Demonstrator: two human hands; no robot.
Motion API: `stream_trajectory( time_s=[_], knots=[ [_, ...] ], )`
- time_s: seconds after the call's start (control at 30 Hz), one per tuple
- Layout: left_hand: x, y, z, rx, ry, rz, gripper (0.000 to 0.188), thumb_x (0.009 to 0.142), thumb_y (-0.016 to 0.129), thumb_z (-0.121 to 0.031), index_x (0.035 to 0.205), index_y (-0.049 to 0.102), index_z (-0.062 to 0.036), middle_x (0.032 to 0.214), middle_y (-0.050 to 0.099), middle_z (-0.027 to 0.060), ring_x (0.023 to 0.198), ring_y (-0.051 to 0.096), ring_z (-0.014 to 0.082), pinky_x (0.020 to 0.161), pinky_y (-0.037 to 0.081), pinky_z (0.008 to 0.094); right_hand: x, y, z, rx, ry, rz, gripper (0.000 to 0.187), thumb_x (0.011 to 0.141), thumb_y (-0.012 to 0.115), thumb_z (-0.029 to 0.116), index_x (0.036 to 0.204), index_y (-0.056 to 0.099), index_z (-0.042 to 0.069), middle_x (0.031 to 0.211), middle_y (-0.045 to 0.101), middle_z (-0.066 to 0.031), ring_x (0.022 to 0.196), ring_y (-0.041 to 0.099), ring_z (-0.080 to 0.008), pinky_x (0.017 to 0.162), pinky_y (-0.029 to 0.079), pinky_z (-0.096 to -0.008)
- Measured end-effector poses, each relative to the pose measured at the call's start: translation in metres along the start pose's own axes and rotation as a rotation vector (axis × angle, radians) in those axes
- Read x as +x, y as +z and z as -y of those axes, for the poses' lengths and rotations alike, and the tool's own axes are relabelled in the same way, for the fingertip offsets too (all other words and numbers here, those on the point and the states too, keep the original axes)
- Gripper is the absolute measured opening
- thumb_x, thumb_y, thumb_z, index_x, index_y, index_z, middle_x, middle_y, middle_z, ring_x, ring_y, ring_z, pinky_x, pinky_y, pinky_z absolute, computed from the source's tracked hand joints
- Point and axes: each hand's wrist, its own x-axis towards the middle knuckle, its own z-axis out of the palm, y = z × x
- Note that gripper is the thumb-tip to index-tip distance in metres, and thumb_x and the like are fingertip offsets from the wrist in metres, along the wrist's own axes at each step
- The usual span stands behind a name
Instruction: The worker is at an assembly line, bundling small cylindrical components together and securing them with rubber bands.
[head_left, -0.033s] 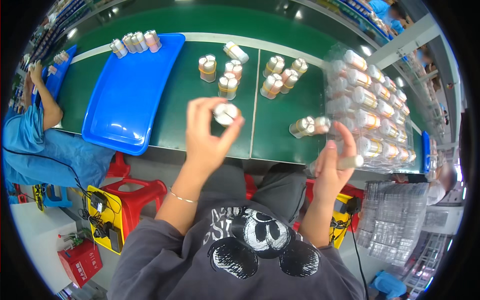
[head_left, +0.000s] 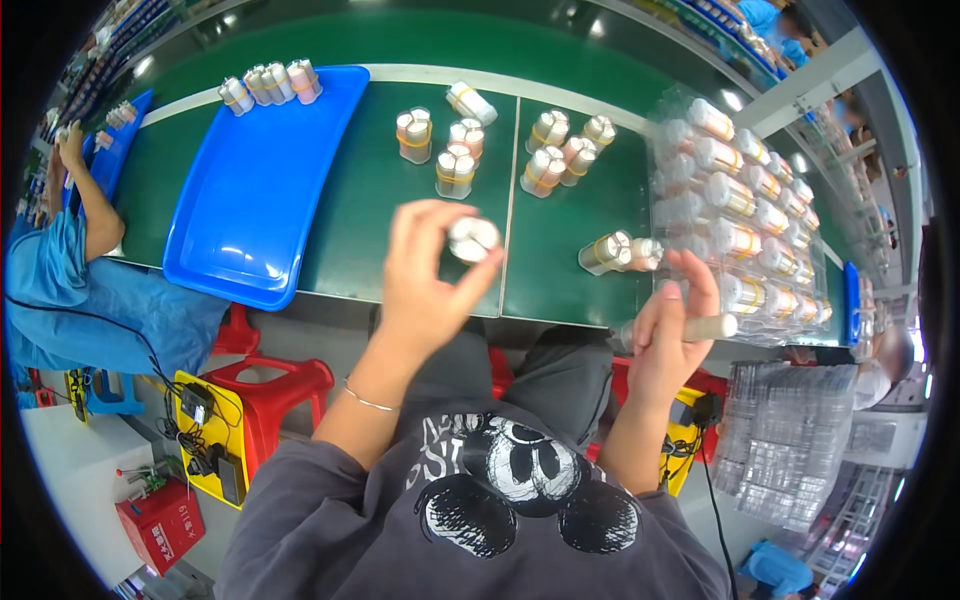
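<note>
My left hand (head_left: 428,270) grips a bundle of white-topped cylinders (head_left: 473,240) between thumb and fingers, above the green table's near part. My right hand (head_left: 672,335) is closed around a pale, stick-like cylinder (head_left: 712,327) that pokes out past the fingers; its exact kind is unclear. Just beyond my right hand, a banded bundle (head_left: 607,253) and another bundle (head_left: 645,254) stand side by side. Farther off are several upright bundles with yellow bands (head_left: 455,172), and one bundle (head_left: 471,104) lies tipped over.
A blue tray (head_left: 245,200) on the left bears several bundles at its far end. Clear plastic trays (head_left: 668,150) filled with bundles are stacked at the right. Red stools (head_left: 275,375) stand below the table. A person in blue (head_left: 90,290) works at the far left.
My left hand has moved a little to the right with the bundle. My right hand has shifted slightly, its cylinder now reaching farther right.
</note>
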Motion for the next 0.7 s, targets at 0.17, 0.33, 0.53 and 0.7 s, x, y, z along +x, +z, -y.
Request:
stream_trajectory(
  time_s=[0.17, 0.33, 0.53, 0.7],
  knots=[
    [-0.01, 0.046, -0.019, -0.225, -0.012, 0.449, 0.039, 0.076, 0.076, -0.015, 0.111, 0.062, -0.0061, 0.104, 0.062, 0.0107, 0.093, 0.063, 0.0281, 0.08, 0.05, 0.0354, 0.004, 0.012, 0.002, 0.271, -0.189, -0.127, 0.022, 0.096, 0.044, 0.009, 0.117, 0.047, 0.001, 0.101, 0.052, -0.0139, 0.043, 0.039, -0.006, 0.036, 0.03, -0.0192],
    [-0.008, 0.051, -0.017, -0.195, -0.068, 0.577, 0.041, 0.077, 0.076, -0.022, 0.113, 0.062, -0.0103, 0.1, 0.062, 0.0077, 0.089, 0.063, 0.0277, 0.075, 0.05, 0.0356, 0.012, 0.016, -0.003, 0.305, -0.3, -0.017, 0.022, 0.095, 0.044, 0.008, 0.116, 0.047, 0.0, 0.1, 0.05, -0.0143, 0.043, 0.039, -0.0064, 0.036, 0.03, -0.0197],
    [-0.007, 0.05, -0.018, -0.181, -0.024, 0.577, 0.042, 0.076, 0.076, -0.021, 0.114, 0.062, -0.0113, 0.096, 0.061, 0.0074, 0.084, 0.063, 0.0275, 0.072, 0.05, 0.0358, 0.011, 0.024, -0.01, 0.284, -0.33, 0.063, 0.018, 0.094, 0.047, 0.005, 0.111, 0.049, -0.001, 0.097, 0.049, -0.0131, 0.043, 0.037, -0.0051, 0.037, 0.029, -0.0204],
    [-0.008, 0.051, -0.015, -0.175, -0.019, 0.584, 0.043, 0.076, 0.076, -0.021, 0.115, 0.061, -0.011, 0.097, 0.061, 0.007, 0.086, 0.062, 0.0277, 0.072, 0.05, 0.0363, 0.008, 0.024, -0.015, 0.182, -0.293, 0.217, 0.007, 0.094, 0.049, 0.002, 0.099, 0.051, -0.002, 0.081, 0.051, -0.0083, 0.045, 0.034, -0.0038, 0.04, 0.025, -0.0186]
  ],
)
